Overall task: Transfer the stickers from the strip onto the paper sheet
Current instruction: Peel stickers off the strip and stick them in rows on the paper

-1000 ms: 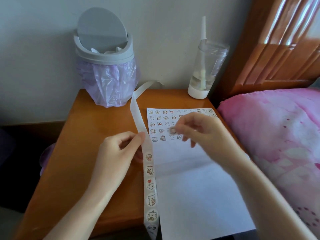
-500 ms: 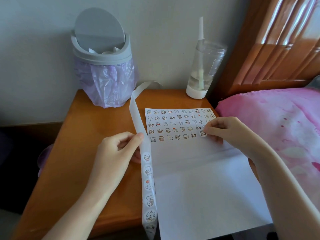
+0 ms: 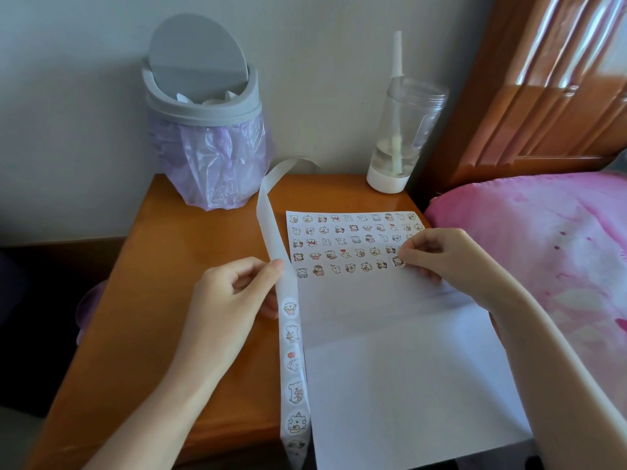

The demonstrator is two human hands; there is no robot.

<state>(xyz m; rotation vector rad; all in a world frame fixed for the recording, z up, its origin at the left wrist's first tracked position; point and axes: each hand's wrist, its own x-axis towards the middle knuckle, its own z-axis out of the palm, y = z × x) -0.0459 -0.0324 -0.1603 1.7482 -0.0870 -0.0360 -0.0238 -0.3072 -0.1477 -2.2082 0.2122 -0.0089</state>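
Observation:
A long white sticker strip (image 3: 293, 361) runs down the wooden table, its far half bare, its near half carrying several round cartoon stickers. My left hand (image 3: 234, 300) pinches the strip at its middle between thumb and fingers. A white paper sheet (image 3: 400, 368) lies to the right of the strip, with rows of small stickers across its top part. My right hand (image 3: 437, 256) rests at the right end of the lowest row, its fingertips on a round sticker (image 3: 397, 261) that lies on the paper.
A grey swing-lid bin (image 3: 203, 130) with a purple liner stands at the table's back left. A clear tumbler with a straw (image 3: 397, 144) stands at the back right. A pink bed cover (image 3: 543, 252) and a wooden headboard (image 3: 543, 96) border the table (image 3: 163, 300) on the right.
My right hand carried a sticker from beside the strip to the right end of the lowest row and set it onto the paper. My left hand kept its hold on the strip.

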